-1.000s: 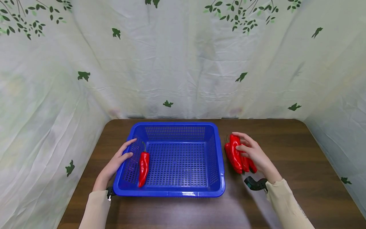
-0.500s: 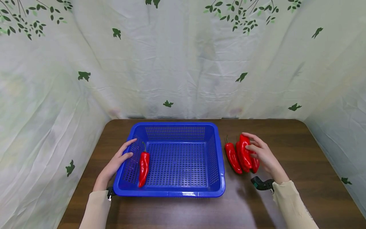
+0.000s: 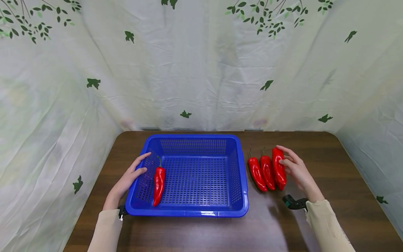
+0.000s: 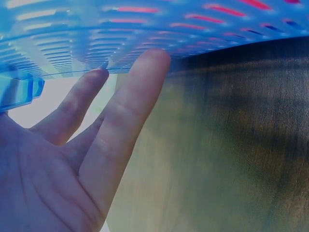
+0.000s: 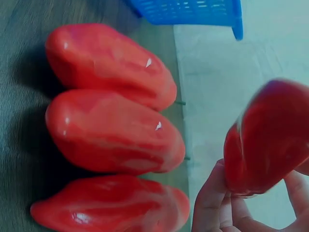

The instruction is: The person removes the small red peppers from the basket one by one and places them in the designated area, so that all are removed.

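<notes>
Pinched between the fingers and thumb of my right hand (image 3: 297, 171) is a red chili pepper (image 5: 270, 140), raised over the table. Three similar peppers (image 5: 116, 130) lie side by side below it in the right wrist view. From the head, the held one covers the rightmost; the left pepper (image 3: 256, 174) and middle pepper (image 3: 267, 172) show, green stems pointing away. My left hand (image 3: 129, 174) holds the left rim of a blue plastic basket (image 3: 189, 212), index finger and thumb over the rim, other fingers (image 4: 128, 111) along its outer wall. One red pepper (image 3: 158, 185) lies inside, near that wall.
The basket stands on a dark wood-grain table (image 3: 324, 168), left of the loose peppers. Pale curtains (image 3: 201, 70) with leaf prints hang behind the table and along both sides. A dark wrist strap with a camera (image 3: 294, 203) sits on the right wrist.
My right hand has moved to the right with the held pepper, from over the left end of the row to its right end, uncovering two peppers. The left hand and basket stay put.
</notes>
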The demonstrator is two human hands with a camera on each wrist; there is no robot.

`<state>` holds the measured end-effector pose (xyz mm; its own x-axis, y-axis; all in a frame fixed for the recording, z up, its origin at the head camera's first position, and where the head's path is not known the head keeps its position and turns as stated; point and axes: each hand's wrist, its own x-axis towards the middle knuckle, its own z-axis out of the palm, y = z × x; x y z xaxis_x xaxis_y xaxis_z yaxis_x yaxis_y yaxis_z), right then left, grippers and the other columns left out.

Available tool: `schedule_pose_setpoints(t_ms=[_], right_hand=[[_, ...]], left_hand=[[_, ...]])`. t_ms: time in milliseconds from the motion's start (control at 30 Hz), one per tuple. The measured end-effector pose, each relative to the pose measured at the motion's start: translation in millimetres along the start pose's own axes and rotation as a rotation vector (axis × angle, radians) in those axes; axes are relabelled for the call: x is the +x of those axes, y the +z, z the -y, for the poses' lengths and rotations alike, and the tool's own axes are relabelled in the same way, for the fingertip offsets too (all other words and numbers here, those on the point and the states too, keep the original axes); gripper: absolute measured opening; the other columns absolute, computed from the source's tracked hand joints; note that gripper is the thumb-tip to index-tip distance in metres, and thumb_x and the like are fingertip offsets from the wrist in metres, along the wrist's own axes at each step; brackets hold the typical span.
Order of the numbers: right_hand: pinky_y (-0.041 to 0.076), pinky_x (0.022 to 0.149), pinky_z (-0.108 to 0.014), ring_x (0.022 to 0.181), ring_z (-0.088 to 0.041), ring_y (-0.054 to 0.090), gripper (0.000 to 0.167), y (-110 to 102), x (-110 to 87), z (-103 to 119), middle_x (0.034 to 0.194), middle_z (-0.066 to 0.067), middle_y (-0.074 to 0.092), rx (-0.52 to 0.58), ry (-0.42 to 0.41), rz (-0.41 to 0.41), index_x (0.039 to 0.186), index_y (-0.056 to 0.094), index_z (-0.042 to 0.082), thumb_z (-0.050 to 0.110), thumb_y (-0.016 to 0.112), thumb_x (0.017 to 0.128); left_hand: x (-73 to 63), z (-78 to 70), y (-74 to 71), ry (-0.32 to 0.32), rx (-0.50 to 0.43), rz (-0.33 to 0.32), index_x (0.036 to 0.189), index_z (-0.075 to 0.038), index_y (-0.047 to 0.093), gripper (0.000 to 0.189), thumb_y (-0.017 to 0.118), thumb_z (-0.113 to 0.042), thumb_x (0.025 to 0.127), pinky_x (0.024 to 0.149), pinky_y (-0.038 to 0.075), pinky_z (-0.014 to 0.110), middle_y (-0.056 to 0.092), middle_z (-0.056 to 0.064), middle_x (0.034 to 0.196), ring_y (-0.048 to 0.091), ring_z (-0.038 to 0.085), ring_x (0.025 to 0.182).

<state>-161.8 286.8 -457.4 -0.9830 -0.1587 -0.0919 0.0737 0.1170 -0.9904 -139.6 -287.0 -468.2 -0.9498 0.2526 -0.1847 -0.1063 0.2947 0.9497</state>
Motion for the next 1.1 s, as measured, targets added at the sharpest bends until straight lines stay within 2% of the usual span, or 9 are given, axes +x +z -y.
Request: schedule_pose_setpoints(t_ms=[267, 533, 800, 1000, 1100], right_hand=[[0.053, 0.076, -0.024, 0.095, -0.01, 0.058, 0.047, -8, -1.0, -7, 0.115, -0.002, 0.051, 0.063, -0.018, -0.014, 0.147, 0.037, 0.015, 0.009, 0.045, 0.1], [0.052, 0.075, -0.02, 0.094, -0.006, 0.056, 0.047, -19, -4.9, -24, 0.113, 0.004, 0.052, 0.059, -0.008, -0.112, 0.147, 0.039, 0.018, 0.013, 0.045, 0.101], [0.051, 0.076, -0.018, 0.095, -0.004, 0.053, 0.048, -29, -10.2, -30, 0.114, 0.007, 0.049, 0.039, 0.021, -0.149, 0.148, 0.037, 0.022, 0.017, 0.045, 0.101], [0.051, 0.075, -0.018, 0.093, -0.004, 0.054, 0.047, -34, -9.8, -33, 0.114, 0.006, 0.048, 0.065, 0.021, -0.156, 0.147, 0.037, 0.021, 0.014, 0.044, 0.101], [0.051, 0.073, -0.018, 0.091, -0.004, 0.054, 0.047, -37, -8.5, -37, 0.114, 0.005, 0.047, 0.033, 0.021, -0.163, 0.147, 0.037, 0.019, 0.012, 0.043, 0.101]], left_hand=[[0.3, -1.0, 0.2, -0.004, -0.002, 0.0, 0.152, -0.026, 0.023, 0.056, 0.045, -0.024, 0.101, 0.087, 0.046, 0.059, 0.005, 0.017, 0.157, 0.026, 0.054, 0.131], [0.5, -0.9, 0.2, 0.001, 0.001, 0.001, 0.152, -0.025, 0.023, 0.056, 0.045, -0.024, 0.101, 0.086, 0.047, 0.059, 0.005, 0.017, 0.157, 0.026, 0.054, 0.131], [0.4, -1.3, 0.3, -0.004, 0.004, 0.001, 0.152, -0.026, 0.023, 0.056, 0.045, -0.024, 0.101, 0.088, 0.046, 0.06, 0.004, 0.017, 0.157, 0.024, 0.054, 0.132], [0.4, -0.9, -0.1, 0.003, -0.006, 0.003, 0.152, -0.025, 0.023, 0.055, 0.044, -0.023, 0.101, 0.088, 0.046, 0.059, 0.006, 0.018, 0.157, 0.027, 0.054, 0.131], [0.5, -0.5, -0.1, 0.005, -0.006, 0.002, 0.152, -0.025, 0.024, 0.054, 0.044, -0.023, 0.101, 0.087, 0.046, 0.059, 0.006, 0.018, 0.157, 0.027, 0.054, 0.131]])
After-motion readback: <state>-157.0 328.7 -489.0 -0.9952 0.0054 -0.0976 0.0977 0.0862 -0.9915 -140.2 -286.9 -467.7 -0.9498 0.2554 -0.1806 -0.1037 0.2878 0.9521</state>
